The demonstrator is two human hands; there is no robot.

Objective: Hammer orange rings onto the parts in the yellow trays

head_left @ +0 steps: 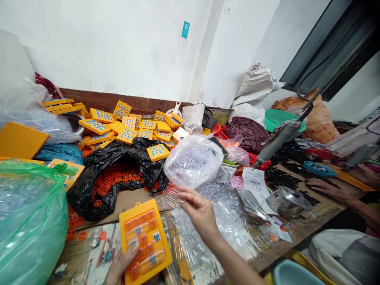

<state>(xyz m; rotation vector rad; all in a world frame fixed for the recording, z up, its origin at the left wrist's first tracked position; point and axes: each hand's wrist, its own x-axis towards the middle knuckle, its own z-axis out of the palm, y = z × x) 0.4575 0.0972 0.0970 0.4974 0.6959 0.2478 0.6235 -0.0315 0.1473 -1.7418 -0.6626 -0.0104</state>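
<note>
At the bottom centre, my left hand [120, 264] grips a flat orange plastic panel [145, 242] by its lower left edge, thumb on top. The panel has a small hanging tab, raised clear orange-tinted covers and bluish pieces under some of them. My right hand [197, 209] is raised to the right of the panel, its fingers curled together. Whatever is between the fingertips, if anything, cannot be made out. Below and behind this hand lies a spread of clear plastic pieces [219, 213]. A clear bag of transparent parts [194, 160] sits just beyond the fingertips.
A black bag [89, 200] holds orange rings [111, 180]. Behind it pile several orange panels [127, 134]. A green bag [32, 221] bulges at the left. A grey electric screwdriver [277, 138] hangs at right, near a metal tin [287, 202]. Another person's hand [323, 187] rests farther right.
</note>
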